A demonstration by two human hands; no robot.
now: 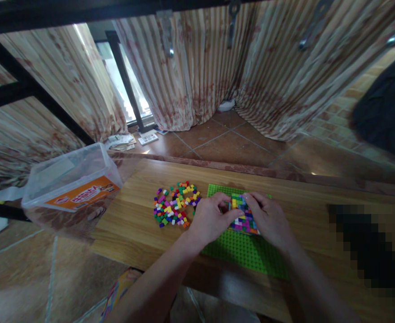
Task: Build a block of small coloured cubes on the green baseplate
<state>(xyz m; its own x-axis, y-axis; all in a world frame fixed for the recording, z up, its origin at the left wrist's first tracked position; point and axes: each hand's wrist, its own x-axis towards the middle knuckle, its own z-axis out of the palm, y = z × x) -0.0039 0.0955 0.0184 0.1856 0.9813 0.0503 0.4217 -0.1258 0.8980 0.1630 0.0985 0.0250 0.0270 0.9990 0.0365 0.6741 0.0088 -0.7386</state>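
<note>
A green studded baseplate (246, 253) lies on the wooden table, with a multicoloured block of small toy bricks (243, 223) on it. My left hand (212, 216) grips the block's left side, its thumb reaching across the top and its fingers curled. On the opposite side, my right hand (268, 219) has its fingers bent against the block's upper right edge. Whether either hand also pinches a single brick is hidden. Just left of the plate, a loose pile of small coloured bricks (175, 205) is spread on the table.
Beyond the left end of the wooden table (126, 237) stands a clear plastic bin (72, 179) with an orange label. A dark pixelated patch (372, 251) covers part of the table at right. Striped curtains (190, 76) hang behind; a dark bar crosses overhead.
</note>
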